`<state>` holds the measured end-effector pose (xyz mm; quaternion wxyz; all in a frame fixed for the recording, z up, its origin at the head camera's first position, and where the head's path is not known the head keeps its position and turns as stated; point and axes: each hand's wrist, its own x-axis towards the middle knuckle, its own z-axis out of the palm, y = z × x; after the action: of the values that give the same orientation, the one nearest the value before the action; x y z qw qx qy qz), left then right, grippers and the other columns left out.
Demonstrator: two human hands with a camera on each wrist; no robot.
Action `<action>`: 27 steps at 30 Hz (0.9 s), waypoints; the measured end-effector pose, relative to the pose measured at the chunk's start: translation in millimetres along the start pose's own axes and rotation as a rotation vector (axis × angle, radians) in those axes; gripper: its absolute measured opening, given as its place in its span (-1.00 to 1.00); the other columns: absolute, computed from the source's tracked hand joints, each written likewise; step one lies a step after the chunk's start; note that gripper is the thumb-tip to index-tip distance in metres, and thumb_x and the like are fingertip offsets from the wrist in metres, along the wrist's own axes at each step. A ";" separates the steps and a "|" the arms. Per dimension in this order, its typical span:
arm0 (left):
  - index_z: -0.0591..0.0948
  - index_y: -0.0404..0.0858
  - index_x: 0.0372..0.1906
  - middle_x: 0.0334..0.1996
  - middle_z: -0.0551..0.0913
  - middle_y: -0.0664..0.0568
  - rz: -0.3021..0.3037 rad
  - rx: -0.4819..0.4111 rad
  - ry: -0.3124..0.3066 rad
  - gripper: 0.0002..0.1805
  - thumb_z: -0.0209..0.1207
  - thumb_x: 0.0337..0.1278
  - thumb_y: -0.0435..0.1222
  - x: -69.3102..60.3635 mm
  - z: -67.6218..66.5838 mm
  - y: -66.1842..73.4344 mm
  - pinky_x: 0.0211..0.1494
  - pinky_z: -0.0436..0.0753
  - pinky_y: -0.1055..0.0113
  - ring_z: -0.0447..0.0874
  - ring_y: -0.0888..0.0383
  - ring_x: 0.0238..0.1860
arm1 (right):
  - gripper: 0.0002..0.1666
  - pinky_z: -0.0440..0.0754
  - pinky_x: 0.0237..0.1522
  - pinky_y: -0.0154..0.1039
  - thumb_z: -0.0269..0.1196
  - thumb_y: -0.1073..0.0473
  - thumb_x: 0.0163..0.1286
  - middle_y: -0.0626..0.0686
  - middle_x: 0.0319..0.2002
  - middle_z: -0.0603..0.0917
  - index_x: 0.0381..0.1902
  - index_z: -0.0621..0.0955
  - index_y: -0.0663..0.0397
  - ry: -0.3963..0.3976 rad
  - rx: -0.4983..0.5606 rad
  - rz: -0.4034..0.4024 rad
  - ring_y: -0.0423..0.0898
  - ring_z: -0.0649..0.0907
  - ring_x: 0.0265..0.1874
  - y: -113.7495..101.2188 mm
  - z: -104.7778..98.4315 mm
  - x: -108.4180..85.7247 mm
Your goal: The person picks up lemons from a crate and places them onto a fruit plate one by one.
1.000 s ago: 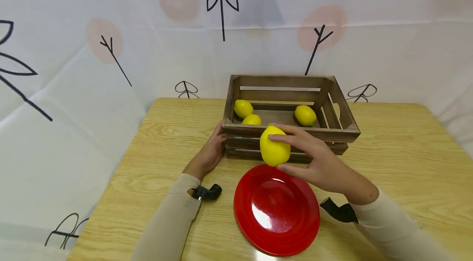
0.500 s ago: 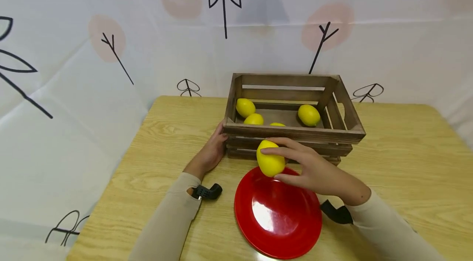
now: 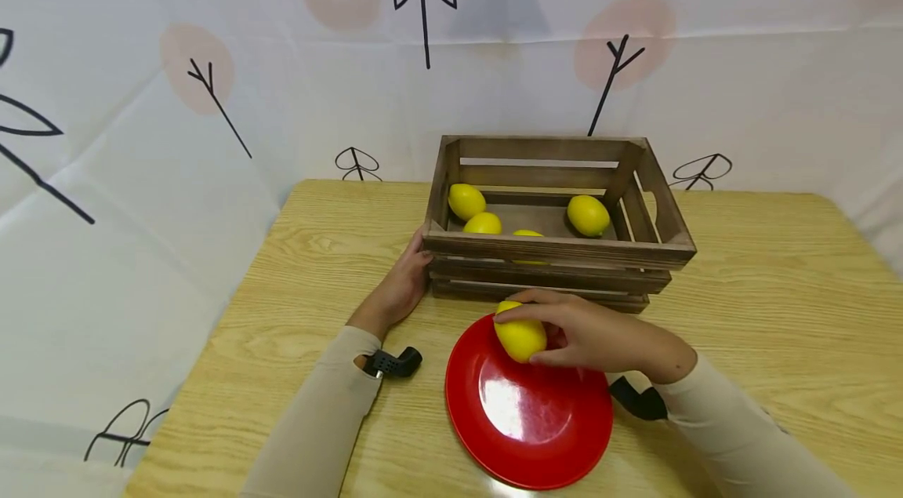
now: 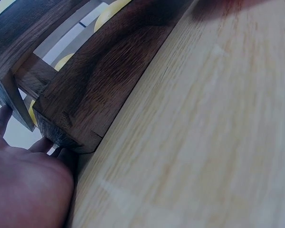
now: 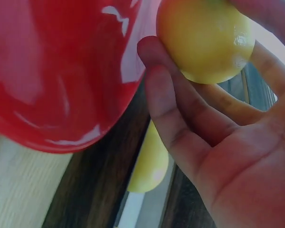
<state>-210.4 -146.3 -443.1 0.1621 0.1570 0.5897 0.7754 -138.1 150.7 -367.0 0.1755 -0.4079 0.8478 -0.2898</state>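
In the head view a yellow lemon [image 3: 520, 332] is pinched between the thumb and fingers of my right hand [image 3: 600, 335], over the upper part of a red plate [image 3: 529, 463]. The right wrist view shows the same lemon [image 5: 206, 40] in my curved fingers beside the red plate [image 5: 52, 76]. My left hand [image 3: 400, 288] rests against the left front corner of a brown wooden crate [image 3: 557, 251]; in the left wrist view its fingers touch the crate's corner [image 4: 85, 95]. Several lemons lie inside the crate, one [image 3: 588, 216] at the right, others at the left and front.
The crate stands behind the plate on a light wooden table [image 3: 296, 310]. A patterned white cloth [image 3: 494, 90] hangs behind the table. Each wrist carries a black mount, the left one [image 3: 398, 362] left of the plate, the right one [image 3: 638, 398] near the plate's right edge.
My right hand has moved down and toward me with the lemon, from in front of the crate's side to over the plate. My left hand stays at the crate's corner.
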 end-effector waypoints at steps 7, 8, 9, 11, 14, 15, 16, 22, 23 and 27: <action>-0.15 0.07 0.63 0.60 -0.13 -0.07 -0.010 -0.006 0.009 -0.20 -0.18 0.34 -0.25 0.2 -0.7 -0.5 0.57 -0.12 -0.11 -0.16 -0.06 0.56 | -0.34 0.65 -0.04 -0.30 0.38 0.17 0.31 0.08 0.30 0.46 0.35 0.51 -0.28 -0.018 0.022 -0.009 -0.01 0.53 0.08 4.0 3.8 1.5; -0.15 0.07 0.63 0.60 -0.12 -0.07 -0.010 -0.006 0.010 -0.20 -0.18 0.34 -0.25 0.1 -0.7 -0.4 0.57 -0.13 -0.11 -0.16 -0.06 0.56 | -0.35 0.65 -0.04 -0.30 0.38 0.17 0.31 0.08 0.29 0.46 0.35 0.52 -0.27 -0.024 0.027 -0.006 -0.02 0.53 0.08 4.5 4.1 1.7; -0.15 0.07 0.63 0.60 -0.12 -0.07 -0.012 -0.007 0.011 -0.19 -0.17 0.34 -0.25 0.0 -0.7 -0.4 0.57 -0.13 -0.11 -0.16 -0.06 0.56 | -0.35 0.65 -0.03 -0.29 0.38 0.16 0.31 0.07 0.28 0.47 0.34 0.52 -0.27 -0.029 0.031 -0.003 -0.02 0.53 0.07 5.0 4.4 1.9; -0.15 0.07 0.63 0.60 -0.13 -0.07 -0.010 -0.005 0.011 -0.19 -0.17 0.34 -0.25 0.0 -0.6 -0.3 0.57 -0.13 -0.11 -0.17 -0.06 0.57 | -0.36 0.66 -0.02 -0.27 0.38 0.15 0.31 0.06 0.27 0.48 0.34 0.52 -0.27 -0.038 0.034 0.002 -0.03 0.53 0.07 5.9 4.8 1.9; -0.16 0.08 0.63 0.61 -0.15 -0.05 -0.006 0.001 0.011 -0.18 -0.17 0.33 -0.24 -0.2 0.1 0.4 0.57 -0.15 -0.11 -0.19 -0.05 0.57 | -0.36 0.67 0.01 -0.22 0.39 0.15 0.30 0.05 0.26 0.49 0.34 0.53 -0.28 -0.044 0.030 0.009 -0.02 0.54 0.08 6.8 5.0 1.8; -0.16 0.08 0.63 0.61 -0.15 -0.05 -0.005 0.003 0.012 -0.18 -0.16 0.33 -0.23 -0.2 0.3 0.5 0.57 -0.15 -0.11 -0.19 -0.05 0.57 | -0.36 0.67 0.01 -0.21 0.39 0.15 0.30 0.05 0.26 0.49 0.34 0.53 -0.28 -0.044 0.026 0.011 -0.02 0.54 0.08 7.0 5.0 1.7; -0.16 0.08 0.63 0.61 -0.15 -0.05 -0.003 0.004 0.012 -0.18 -0.16 0.33 -0.23 -0.2 0.4 0.5 0.57 -0.16 -0.11 -0.20 -0.05 0.57 | -0.35 0.67 0.02 -0.20 0.39 0.15 0.30 0.06 0.26 0.49 0.34 0.52 -0.28 -0.045 0.023 0.013 -0.01 0.54 0.09 7.2 5.1 1.6; -0.16 0.08 0.63 0.61 -0.15 -0.05 -0.007 -0.002 0.014 -0.18 -0.16 0.32 -0.22 0.5 -0.1 -1.5 0.58 -0.16 -0.08 -0.19 -0.04 0.57 | -0.35 0.66 0.01 -0.21 0.38 0.15 0.31 0.07 0.27 0.49 0.35 0.52 -0.27 -0.048 0.034 0.029 -0.01 0.55 0.09 8.7 5.6 1.0; -0.16 0.08 0.63 0.61 -0.15 -0.05 -0.007 -0.003 0.015 -0.18 -0.16 0.32 -0.22 0.6 -0.1 -1.7 0.58 -0.16 -0.07 -0.19 -0.04 0.57 | -0.35 0.66 0.00 -0.21 0.38 0.15 0.31 0.07 0.27 0.49 0.35 0.52 -0.26 -0.049 0.036 0.032 0.00 0.55 0.09 8.8 5.7 1.0; -0.16 0.08 0.63 0.61 -0.15 -0.05 -0.004 0.000 0.013 -0.18 -0.16 0.33 -0.22 -0.1 0.0 -1.1 0.58 -0.17 -0.07 -0.19 -0.04 0.57 | -0.35 0.66 0.01 -0.21 0.38 0.15 0.31 0.08 0.27 0.49 0.35 0.52 -0.25 -0.049 0.035 0.037 0.00 0.55 0.10 8.7 5.6 1.6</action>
<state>-210.3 -146.1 -444.2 0.1597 0.1506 0.5911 0.7762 -141.2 151.9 -377.0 0.2089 -0.3959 0.8454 -0.2913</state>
